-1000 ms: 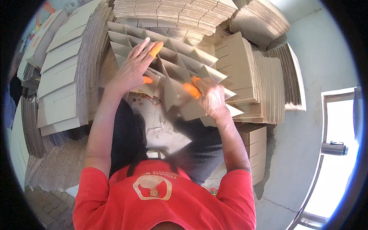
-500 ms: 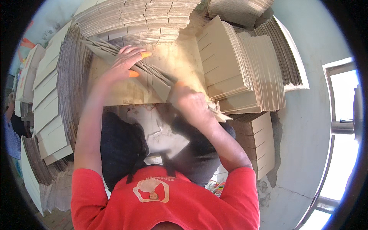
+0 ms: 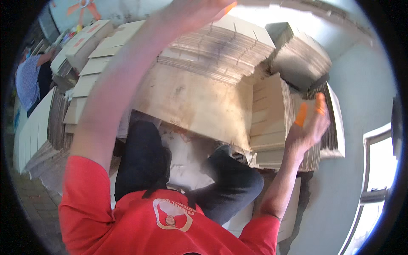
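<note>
Divider gone from view, seemingly done; our right hand [image 3: 309, 127] loosely open, empty, by 3 o'clock cardboard [image 3: 270, 114]; left hand [image 3: 209, 8], 12 o'clock, cropped: can't tell.

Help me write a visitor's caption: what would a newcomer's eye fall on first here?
Probably the bright red shirt along the bottom of the view, then the orange finger covers on the right hand, in front of cardboard stacks at the right. Next might come the left hand, partly cut off at the top edge, and the slotted stack beyond the worktop.
</note>
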The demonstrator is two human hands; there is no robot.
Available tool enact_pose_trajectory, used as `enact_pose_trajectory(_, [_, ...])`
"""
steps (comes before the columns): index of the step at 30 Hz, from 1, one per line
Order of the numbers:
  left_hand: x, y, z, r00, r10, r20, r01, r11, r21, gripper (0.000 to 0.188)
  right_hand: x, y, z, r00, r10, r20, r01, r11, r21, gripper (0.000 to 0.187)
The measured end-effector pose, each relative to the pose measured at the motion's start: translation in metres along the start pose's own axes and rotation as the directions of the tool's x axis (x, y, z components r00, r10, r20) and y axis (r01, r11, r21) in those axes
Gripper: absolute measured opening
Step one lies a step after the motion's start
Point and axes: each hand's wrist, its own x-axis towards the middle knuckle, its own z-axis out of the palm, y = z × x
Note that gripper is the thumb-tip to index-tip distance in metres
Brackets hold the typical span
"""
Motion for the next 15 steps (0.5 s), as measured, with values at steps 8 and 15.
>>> enact_pose_trajectory(8, [-0.035,-0.126,-0.022,0.638,-0.459,0.618,-0.077,0.761,0.644,0.035,-0.116,0.097,0.111,0.579,0.448,0.681,-0.081,0.863,-0.498,0.063])
enact_pose_trajectory(15, [-0.195,-0.182,0.0,0.535,-0.764,0.36,0.207,0.532,0.821,0.018,-0.124,0.117,0.125,0.673,0.415,0.612,-0.196,0.898,-0.393,0.045])
